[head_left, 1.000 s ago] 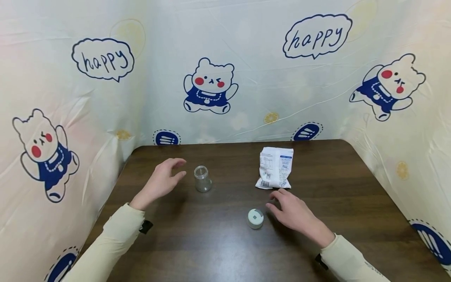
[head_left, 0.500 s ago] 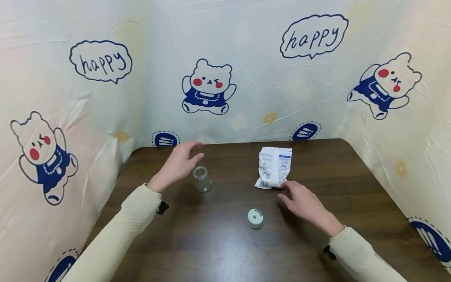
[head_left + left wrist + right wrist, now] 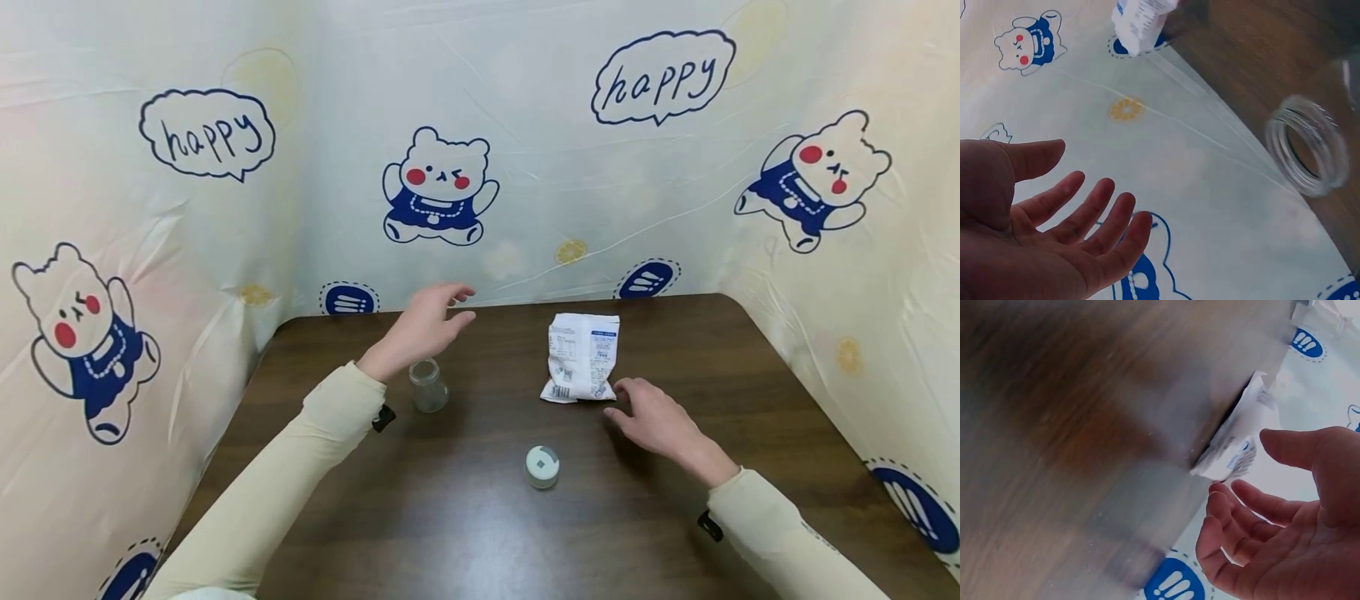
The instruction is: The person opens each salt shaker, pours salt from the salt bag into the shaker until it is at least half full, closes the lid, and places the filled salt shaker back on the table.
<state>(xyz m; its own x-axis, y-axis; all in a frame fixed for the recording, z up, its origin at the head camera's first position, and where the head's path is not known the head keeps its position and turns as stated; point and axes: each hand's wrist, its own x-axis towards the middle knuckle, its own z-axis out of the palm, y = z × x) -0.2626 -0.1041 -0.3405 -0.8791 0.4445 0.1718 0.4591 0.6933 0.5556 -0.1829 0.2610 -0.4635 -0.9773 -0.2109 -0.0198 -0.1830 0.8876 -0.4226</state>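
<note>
My left hand hovers over the table's far side, just behind a glass jar, with thumb and fingers apart and nothing between them. The jar stands upright without a lid; its threaded mouth shows in the left wrist view. A white printed snack packet lies toward the back right. Beside its lower right corner is my right hand, fingers loosely bent and holding nothing. In the right wrist view the packet appears beyond the fingertips. A small round container with a pale green top sits nearer the front.
The dark wooden table has a far edge that meets a pale curtain printed with cartoon bears. The curtain also hangs along the left and right sides.
My left hand has moved right and away, passing from left of the jar to behind it. My right hand has shifted right and slightly forward, to the packet's corner. The objects stay put.
</note>
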